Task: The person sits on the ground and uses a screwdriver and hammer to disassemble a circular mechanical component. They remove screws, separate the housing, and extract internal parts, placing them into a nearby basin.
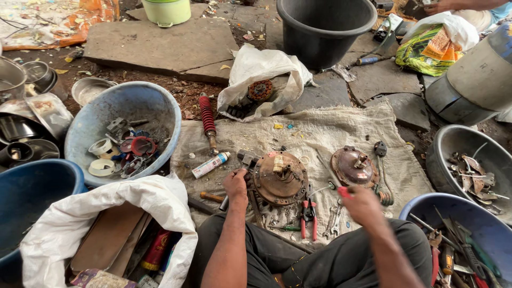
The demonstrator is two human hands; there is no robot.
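A rusty round motor housing lies on a dirty cloth in front of me. My left hand rests on its left rim, gripping it. My right hand is closed around a small red-handled tool just right of the housing. A second rusty round cover sits further right. Red-handled pliers and a few spanners lie on the cloth between my hands.
A light blue tub of tape rolls and parts stands at the left, a red coil spring and spray tube beside it. Black bucket behind. Tubs of tools and metal scraps at right. Another person's hand at top right.
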